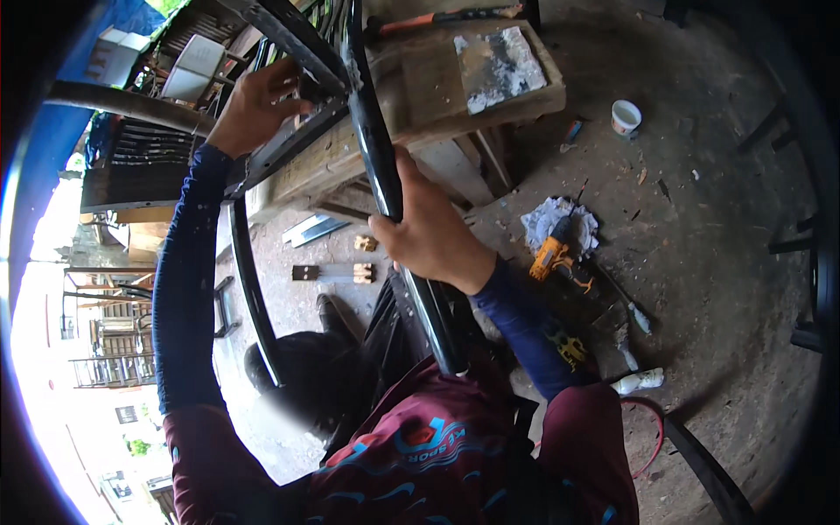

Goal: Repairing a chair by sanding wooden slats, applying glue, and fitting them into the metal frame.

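A glossy black frame with tube legs, perhaps a chair or stool (372,144), rests on a wooden bench and slants down toward my chest. My right hand (437,227) is wrapped around one of its tubes, thumb across the front. Further up and to the left, my left hand (261,103) is beside the corner where the frame's bars meet. Its fingers are apart and slightly bent, and nothing shows in them. Whether the fingertips touch the bar I cannot tell. Another curved black leg (249,289) hangs down on the left.
The wooden bench (534,101) carries a stained board (499,70) and a red-handled tool (407,24). On the concrete floor lie a yellow-and-black drill (553,255) by a crumpled white cloth (535,219), a white tub (625,115), small wooden blocks (363,273) and a red cable (658,420).
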Motion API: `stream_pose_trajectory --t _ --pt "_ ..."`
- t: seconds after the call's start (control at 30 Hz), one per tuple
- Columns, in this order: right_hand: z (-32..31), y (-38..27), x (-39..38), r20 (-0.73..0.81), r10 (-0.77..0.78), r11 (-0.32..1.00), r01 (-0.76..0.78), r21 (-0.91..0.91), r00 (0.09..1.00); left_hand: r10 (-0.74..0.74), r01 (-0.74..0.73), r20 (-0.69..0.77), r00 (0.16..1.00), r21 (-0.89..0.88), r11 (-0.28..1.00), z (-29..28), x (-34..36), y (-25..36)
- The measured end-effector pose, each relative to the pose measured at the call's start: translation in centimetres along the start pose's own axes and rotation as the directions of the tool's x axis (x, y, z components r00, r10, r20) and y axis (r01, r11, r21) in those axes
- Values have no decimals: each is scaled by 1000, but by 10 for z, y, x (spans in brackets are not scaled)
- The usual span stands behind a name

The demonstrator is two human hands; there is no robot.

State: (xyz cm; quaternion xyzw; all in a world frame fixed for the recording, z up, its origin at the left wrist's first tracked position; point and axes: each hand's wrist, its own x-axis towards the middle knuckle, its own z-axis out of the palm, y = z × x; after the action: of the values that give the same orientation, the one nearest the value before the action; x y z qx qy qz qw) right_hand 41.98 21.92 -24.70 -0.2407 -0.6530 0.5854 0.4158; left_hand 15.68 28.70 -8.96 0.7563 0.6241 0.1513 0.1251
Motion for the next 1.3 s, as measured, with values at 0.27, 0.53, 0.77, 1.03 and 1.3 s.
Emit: stream_pose_trajectory --t 0.27,0.53,0.77,1.03,1.3 --pt "-2 -10 0 35 -55 985 60 -163 998 -68 48 -89 994 -208 977 8 -9 -14" --pt "14 -1 2 41 24 991 -18 -134 999 141 -102 -137 980 256 961 8 -10 -6" --pt "38 -24 -3 50 -5 979 15 -205 999 100 -92 -6 995 332 939 -21 -19 -15" --pt "-16 -54 134 47 -520 799 505 -327 853 87 -76 -17 996 336 939 -18 -33 -18" --pt "-9 -118 199 473 -363 743 556 -373 803 179 -164 -109 978 138 977 -30 -44 -25"
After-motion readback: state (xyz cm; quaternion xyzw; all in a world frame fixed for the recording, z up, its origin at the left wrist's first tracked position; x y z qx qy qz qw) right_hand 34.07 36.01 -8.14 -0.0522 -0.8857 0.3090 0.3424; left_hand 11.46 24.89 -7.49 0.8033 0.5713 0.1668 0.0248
